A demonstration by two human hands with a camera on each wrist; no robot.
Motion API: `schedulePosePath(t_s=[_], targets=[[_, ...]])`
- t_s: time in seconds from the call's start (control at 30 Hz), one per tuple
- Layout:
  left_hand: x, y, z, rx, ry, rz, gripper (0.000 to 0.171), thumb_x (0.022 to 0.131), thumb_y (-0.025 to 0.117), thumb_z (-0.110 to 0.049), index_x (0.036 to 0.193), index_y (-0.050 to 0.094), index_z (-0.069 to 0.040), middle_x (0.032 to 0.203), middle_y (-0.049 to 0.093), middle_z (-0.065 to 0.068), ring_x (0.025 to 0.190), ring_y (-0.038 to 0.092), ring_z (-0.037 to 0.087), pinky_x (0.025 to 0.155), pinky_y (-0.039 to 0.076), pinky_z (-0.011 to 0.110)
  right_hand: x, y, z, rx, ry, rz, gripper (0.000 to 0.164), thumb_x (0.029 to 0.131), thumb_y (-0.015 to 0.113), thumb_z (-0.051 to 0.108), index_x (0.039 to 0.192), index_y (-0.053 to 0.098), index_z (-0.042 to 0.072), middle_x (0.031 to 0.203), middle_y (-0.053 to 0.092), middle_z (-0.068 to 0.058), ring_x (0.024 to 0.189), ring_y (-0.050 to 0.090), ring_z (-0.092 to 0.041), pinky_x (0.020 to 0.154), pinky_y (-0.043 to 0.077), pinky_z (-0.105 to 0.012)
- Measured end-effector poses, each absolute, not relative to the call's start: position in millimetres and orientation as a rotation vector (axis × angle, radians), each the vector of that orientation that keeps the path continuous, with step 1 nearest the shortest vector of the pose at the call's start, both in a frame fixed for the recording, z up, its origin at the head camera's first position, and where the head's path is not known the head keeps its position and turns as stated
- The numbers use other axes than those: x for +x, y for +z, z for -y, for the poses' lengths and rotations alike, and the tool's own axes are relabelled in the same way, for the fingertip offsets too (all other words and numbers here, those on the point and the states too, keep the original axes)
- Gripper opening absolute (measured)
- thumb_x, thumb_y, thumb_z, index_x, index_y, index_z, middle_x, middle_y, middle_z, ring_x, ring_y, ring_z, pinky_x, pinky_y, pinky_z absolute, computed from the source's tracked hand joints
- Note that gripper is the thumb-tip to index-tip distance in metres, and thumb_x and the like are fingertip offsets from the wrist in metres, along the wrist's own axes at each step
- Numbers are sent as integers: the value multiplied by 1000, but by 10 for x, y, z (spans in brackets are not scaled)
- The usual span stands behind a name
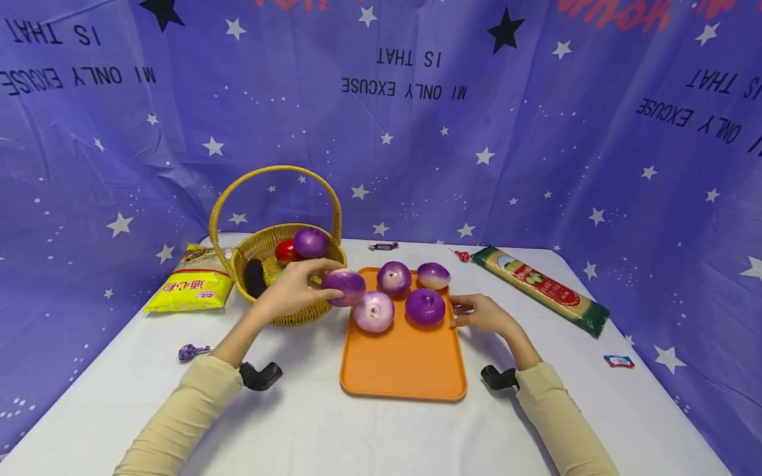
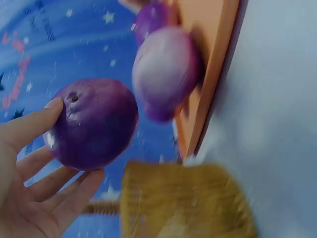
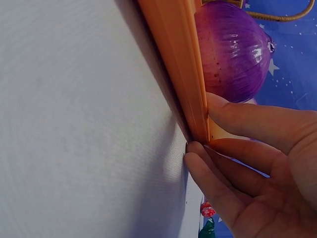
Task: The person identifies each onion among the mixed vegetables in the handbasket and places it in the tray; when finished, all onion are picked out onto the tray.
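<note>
My left hand [image 1: 297, 287] holds a purple onion [image 1: 344, 288] between thumb and fingers, in the air between the wicker basket and the orange tray. The left wrist view shows the same onion [image 2: 96, 124] in the fingers. On the tray [image 1: 405, 377] lie several more onions, among them a pale one [image 1: 373, 312] and a deep purple one [image 1: 425, 307]. At the tray's right edge, my right hand [image 1: 481, 313] pinches the rim [image 3: 185, 64], thumb on the inner side and fingers outside. Inside the basket [image 1: 300, 317] are an onion [image 1: 311, 242], a red tomato [image 1: 287, 251] and a dark eggplant [image 1: 254, 277].
A yellow food bag [image 1: 199, 281] lies left of the basket, with a purple-wrapped lollipop [image 1: 193, 352] nearer me. A spaghetti pack [image 1: 542, 287] and a small candy [image 1: 619, 361] are on the right. Behind the tray lie a dark-wrapped candy [image 1: 383, 246] and a red lollipop [image 1: 463, 256].
</note>
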State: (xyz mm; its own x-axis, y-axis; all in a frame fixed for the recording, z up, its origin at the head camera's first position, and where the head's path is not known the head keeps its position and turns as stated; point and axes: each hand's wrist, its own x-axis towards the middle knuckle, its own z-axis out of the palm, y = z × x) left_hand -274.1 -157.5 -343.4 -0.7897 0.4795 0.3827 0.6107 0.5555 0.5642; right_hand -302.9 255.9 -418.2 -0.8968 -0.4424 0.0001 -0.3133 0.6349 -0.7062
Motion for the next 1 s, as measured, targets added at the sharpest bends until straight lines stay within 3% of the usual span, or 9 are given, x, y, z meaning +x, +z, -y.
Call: schedulePosePath(t_s=[0.13,0.33,0.47,0.7,1.0], targets=[[-2692,-3564,1377,-1007,-1102,2649,46,80,79,-35,119,66,-15,108,68,-4,96,64,16,83,55,33,-3035,-4184,-2556,-643,-1104,-2680,62,83,76,13,134,49,-11,128,57,-26,110,61,-35,94,48,-47],[-2692,-3686,1134,-1120,-1161,2689,46,82,78,-30,121,65,-12,106,66,0,93,63,17,74,55,24,-3040,-4182,-2557,-633,-1105,-2690,62,83,76,13,134,50,-10,128,58,-25,109,62,-34,94,48,-46],[-2716,-3763,1055,-1132,-1114,2708,45,81,79,-27,121,65,-11,107,67,-1,92,63,17,76,55,26,-3044,-4197,-2565,-612,-1092,-2697,62,82,77,14,134,50,-8,129,57,-23,109,62,-33,94,48,-45],[-2727,-3864,1029,-1147,-1015,2773,45,82,76,-37,119,66,-13,106,68,2,91,63,15,80,54,35,-3042,-4206,-2574,-639,-1099,-2692,63,83,77,16,134,50,-9,129,57,-24,109,61,-34,93,49,-45],[-2749,-3890,1038,-1120,-1020,2790,53,84,75,-38,127,63,-11,116,67,2,95,63,18,82,54,38,-3016,-4172,-2585,-753,-1104,-2689,64,83,76,21,132,51,-12,125,59,-25,105,64,-32,89,52,-41]])
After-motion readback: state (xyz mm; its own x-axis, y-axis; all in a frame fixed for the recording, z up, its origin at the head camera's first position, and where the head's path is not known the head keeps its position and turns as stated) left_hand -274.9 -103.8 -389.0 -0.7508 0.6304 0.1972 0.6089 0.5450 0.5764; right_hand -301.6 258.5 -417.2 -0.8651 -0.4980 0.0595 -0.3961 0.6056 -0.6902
